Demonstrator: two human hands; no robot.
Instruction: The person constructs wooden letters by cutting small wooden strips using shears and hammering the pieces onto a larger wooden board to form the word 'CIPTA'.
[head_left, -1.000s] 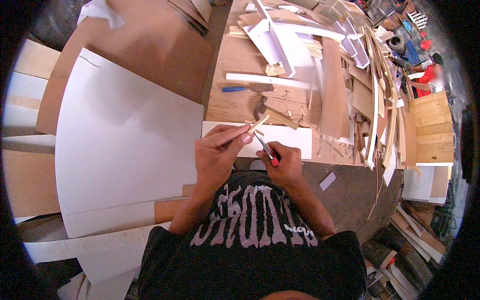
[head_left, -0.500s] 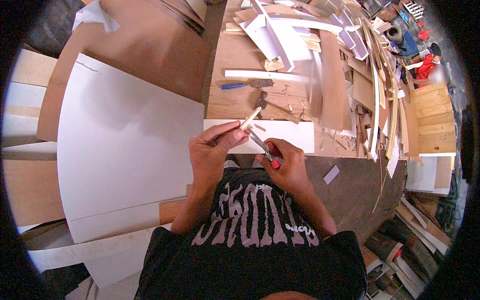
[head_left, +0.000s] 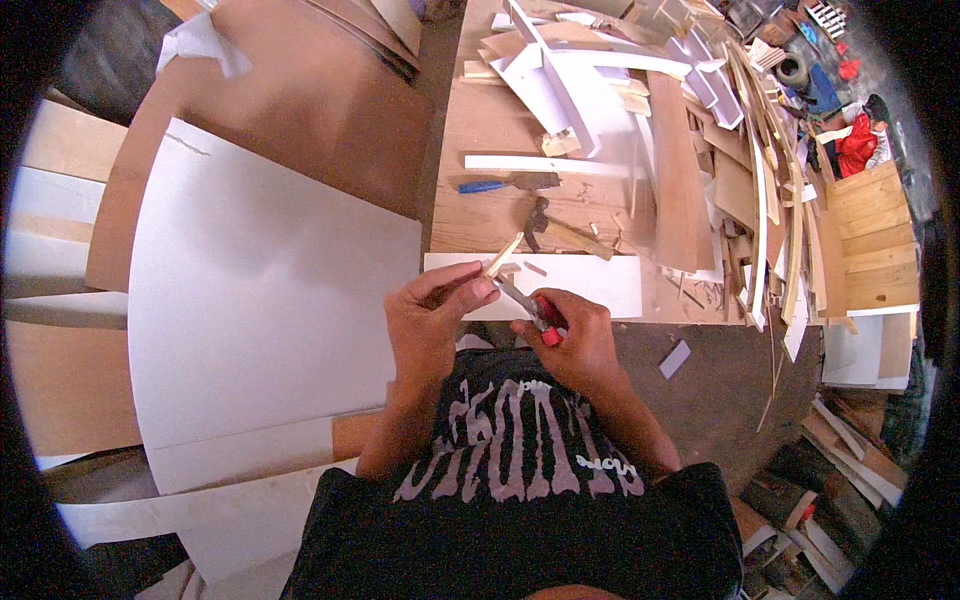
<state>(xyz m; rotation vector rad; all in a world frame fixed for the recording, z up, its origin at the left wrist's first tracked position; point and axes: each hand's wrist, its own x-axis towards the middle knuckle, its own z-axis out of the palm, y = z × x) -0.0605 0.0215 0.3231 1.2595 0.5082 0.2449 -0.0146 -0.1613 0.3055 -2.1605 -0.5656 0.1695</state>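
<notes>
Between the thumb and fingers of my left hand [head_left: 430,312] is a short, thin strip of pale wood [head_left: 507,254], its tip pointing up and away. My right hand [head_left: 578,335] is closed around the red handles of a pair of pliers [head_left: 520,297]. The pliers' jaws reach to my left fingertips at the strip's lower end; whether they grip the wood I cannot make out. Below both hands lies a white board [head_left: 600,285] along the table's near edge. Just beyond it is a hammer [head_left: 540,222] with a wooden handle.
A blue-handled tool [head_left: 508,184] and a narrow white strip [head_left: 540,164] lie farther back on the wooden table [head_left: 480,228]. Offcuts pile up on the right side. A large white panel [head_left: 270,320] stands at left. A person in red [head_left: 858,145] is at far right.
The whole view has shifted slightly, so the table sits lower and farther right. The wood strip has turned a little in my left fingers and looks thinner. Both hands keep their grips.
</notes>
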